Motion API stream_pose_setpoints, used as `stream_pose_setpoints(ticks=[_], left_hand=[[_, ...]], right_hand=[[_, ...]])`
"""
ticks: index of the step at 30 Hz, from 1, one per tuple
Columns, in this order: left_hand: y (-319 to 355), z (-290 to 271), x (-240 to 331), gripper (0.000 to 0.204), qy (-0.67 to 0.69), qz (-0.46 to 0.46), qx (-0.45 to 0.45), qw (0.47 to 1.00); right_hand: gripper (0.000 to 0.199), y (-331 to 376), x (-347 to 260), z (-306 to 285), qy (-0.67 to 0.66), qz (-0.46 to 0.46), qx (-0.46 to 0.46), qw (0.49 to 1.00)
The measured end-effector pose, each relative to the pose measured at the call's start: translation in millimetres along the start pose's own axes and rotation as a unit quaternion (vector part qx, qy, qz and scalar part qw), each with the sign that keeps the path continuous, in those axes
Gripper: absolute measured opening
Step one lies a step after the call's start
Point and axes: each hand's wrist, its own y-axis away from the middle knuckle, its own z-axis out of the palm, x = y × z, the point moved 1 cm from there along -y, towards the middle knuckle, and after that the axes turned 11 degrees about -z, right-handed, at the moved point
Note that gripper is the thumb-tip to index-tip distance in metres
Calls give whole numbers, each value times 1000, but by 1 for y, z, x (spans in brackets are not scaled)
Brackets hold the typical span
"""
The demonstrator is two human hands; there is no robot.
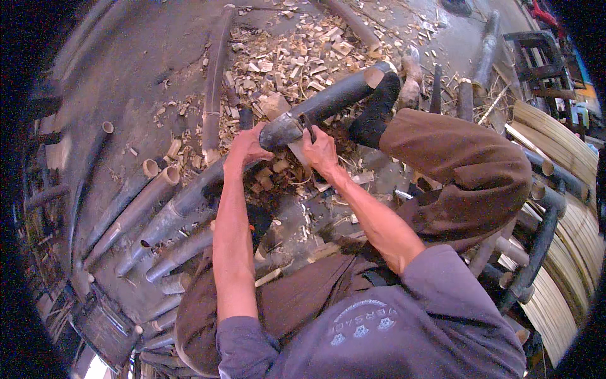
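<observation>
A dark bamboo piece [341, 96] slants away in front of me, its cut far end beside my dark-covered foot [375, 117]. My left hand [246, 148] is curled against its near end, with the thumb underneath. My right hand [320, 150] is closed in a fist close to the same end, on a knife [307, 126]. Its dark part shows at the top of the fist, and a pale, flat strip that may be the blade lies below the bamboo. The near end of the bamboo looks paler and scraped; its underside is hidden.
Wood chips [278, 57] cover the ground ahead. Several bamboo poles [142, 202] lie at my left, some with hollow ends. An upright-looking pole [213, 88] lies beyond my left hand. Pale split strips [562, 259] and dark pipe-like pieces [543, 227] are stacked at my right.
</observation>
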Motion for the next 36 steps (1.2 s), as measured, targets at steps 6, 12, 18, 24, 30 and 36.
stream_pose_setpoints(ticks=[6, 12, 18, 24, 30, 36], left_hand=[[22, 30, 2, 88, -89, -35, 179, 979], [14, 30, 2, 91, -74, -31, 164, 983], [16, 30, 5, 89, -88, -37, 162, 982], [16, 30, 4, 90, -88, -46, 158, 983], [25, 29, 7, 91, -85, -31, 181, 979], [24, 36, 13, 94, -64, -35, 191, 979]], right_hand=[[28, 23, -18, -3, -433, 193, 30, 880], [26, 25, -39, -4, -546, 242, 44, 801], [28, 25, -34, 6, -558, 247, 49, 790], [27, 22, -27, 14, -534, 233, 47, 811], [25, 18, -29, 13, -472, 267, 66, 838], [22, 2, -49, 8, -460, 315, 42, 829]])
